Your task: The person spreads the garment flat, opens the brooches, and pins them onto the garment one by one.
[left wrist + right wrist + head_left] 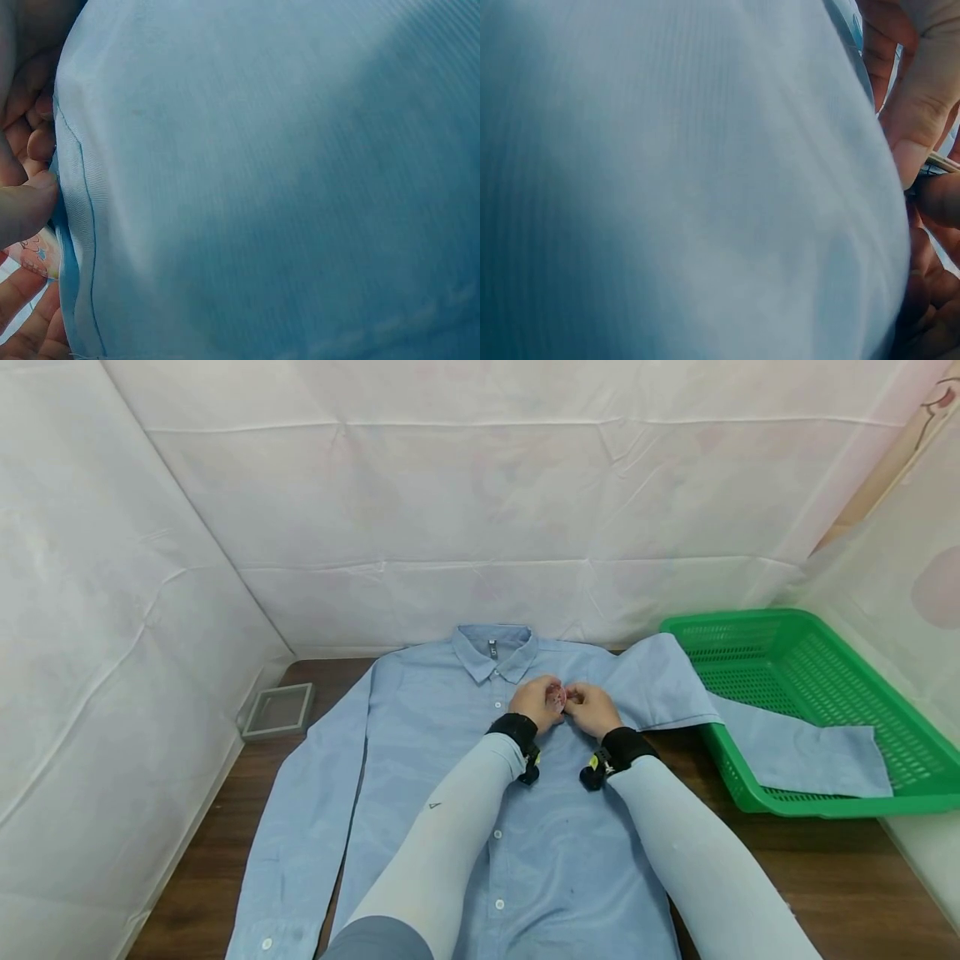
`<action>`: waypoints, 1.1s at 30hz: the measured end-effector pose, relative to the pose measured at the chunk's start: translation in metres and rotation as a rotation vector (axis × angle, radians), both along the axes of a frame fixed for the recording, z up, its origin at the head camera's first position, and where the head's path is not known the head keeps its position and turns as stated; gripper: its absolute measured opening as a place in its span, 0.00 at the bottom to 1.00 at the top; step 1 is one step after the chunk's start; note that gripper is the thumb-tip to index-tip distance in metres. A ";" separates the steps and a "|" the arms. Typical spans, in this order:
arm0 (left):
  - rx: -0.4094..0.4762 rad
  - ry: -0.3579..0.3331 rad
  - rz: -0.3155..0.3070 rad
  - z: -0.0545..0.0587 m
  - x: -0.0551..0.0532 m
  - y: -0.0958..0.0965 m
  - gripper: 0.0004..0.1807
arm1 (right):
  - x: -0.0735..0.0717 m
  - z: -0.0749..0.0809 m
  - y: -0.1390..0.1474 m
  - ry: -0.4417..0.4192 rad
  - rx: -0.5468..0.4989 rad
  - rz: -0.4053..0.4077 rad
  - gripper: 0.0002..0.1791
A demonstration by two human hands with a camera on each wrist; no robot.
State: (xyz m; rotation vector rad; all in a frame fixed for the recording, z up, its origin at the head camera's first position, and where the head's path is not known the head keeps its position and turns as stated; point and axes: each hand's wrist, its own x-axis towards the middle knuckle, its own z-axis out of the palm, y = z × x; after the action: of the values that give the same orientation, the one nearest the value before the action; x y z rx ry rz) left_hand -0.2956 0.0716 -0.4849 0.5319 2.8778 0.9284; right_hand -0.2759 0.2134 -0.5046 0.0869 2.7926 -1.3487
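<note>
A light blue button-up shirt (431,710) lies spread on the table, collar at the far side. Over its chest, just right of the button row, my two hands meet. My left hand (536,702) holds a small pinkish printed badge (556,697) between curled fingers. The badge's printed face (34,253) peeks out among the fingers in the left wrist view. My right hand (592,708) pinches at the badge's edge, thumb and finger together; in the right wrist view a thin rim (943,163) shows beside the thumb. Shirt cloth (225,180) bulges up close to both wrist cameras.
A green plastic basket (817,627) stands at the right, with one shirt sleeve (810,743) draped into it. At the far left sits a small grey-framed tray (279,712) on the dark wooden table (217,835). White cloth walls (450,493) enclose the back and sides.
</note>
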 end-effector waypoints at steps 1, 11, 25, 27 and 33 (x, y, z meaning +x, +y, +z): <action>0.002 -0.003 -0.003 0.000 0.000 0.000 0.29 | 0.000 0.000 -0.001 -0.005 0.009 -0.005 0.13; -0.005 0.043 -0.027 -0.007 -0.003 0.001 0.29 | -0.001 -0.003 0.001 -0.006 -0.010 -0.073 0.13; -0.002 0.104 -0.041 -0.009 -0.005 -0.001 0.30 | -0.003 -0.006 0.008 -0.014 -0.142 -0.008 0.14; -0.005 0.102 -0.044 -0.007 -0.004 -0.001 0.29 | -0.003 -0.006 0.009 -0.022 -0.156 0.004 0.14; -0.010 0.074 -0.044 -0.003 0.000 -0.001 0.29 | -0.005 -0.008 0.010 -0.025 -0.137 -0.015 0.11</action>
State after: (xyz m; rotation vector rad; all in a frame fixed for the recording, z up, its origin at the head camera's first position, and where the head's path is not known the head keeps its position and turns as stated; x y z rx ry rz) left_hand -0.2952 0.0709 -0.4881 0.6387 2.9217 0.9064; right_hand -0.2808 0.2231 -0.5124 0.1204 2.6755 -1.5262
